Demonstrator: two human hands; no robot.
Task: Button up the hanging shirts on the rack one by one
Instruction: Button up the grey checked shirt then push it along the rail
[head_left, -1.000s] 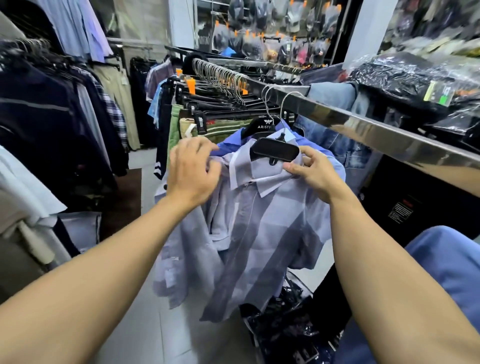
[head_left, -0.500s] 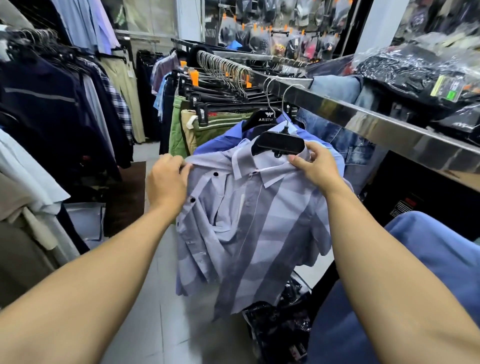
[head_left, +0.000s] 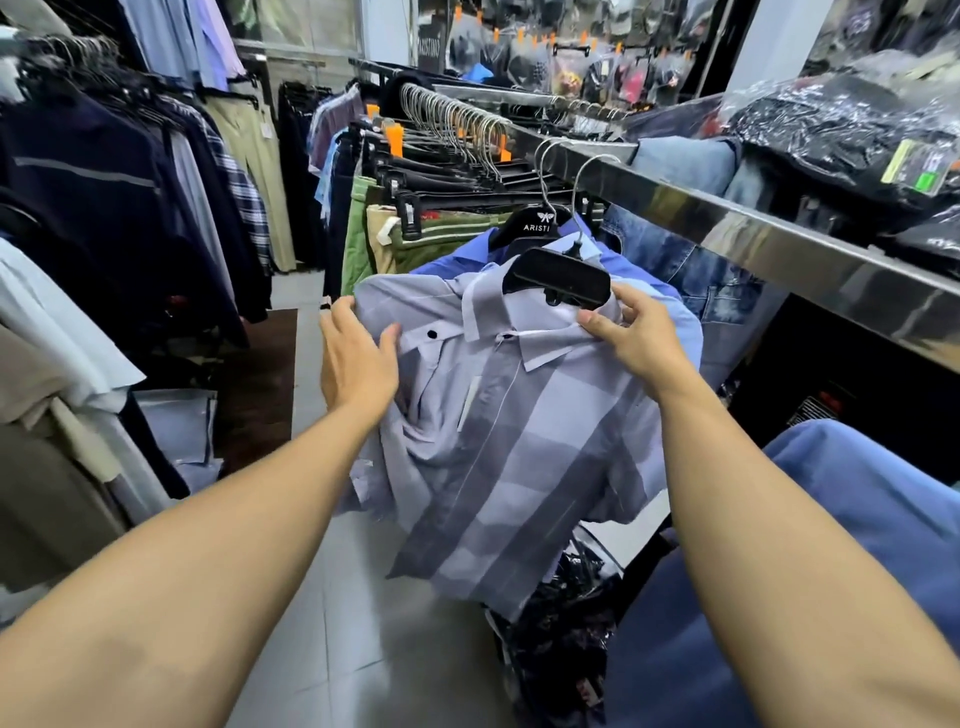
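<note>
Shirt: the grey-lilac checked short-sleeved shirt (head_left: 519, 447) is hung on a black plastic hanger (head_left: 558, 278) from the polished steel rail (head_left: 727, 218).
Right hand (head_left: 636, 335): the collar is pinched.
Left hand (head_left: 358, 358): fingers are spread flat against the shoulder, nothing gripped.
Risk: the hanger hook may be tugged off the rail; the placket could be misaligned.

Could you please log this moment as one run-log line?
left hand: open, on grey checked shirt | right hand: pinching its collar | black plastic hanger: on steel rail
</note>
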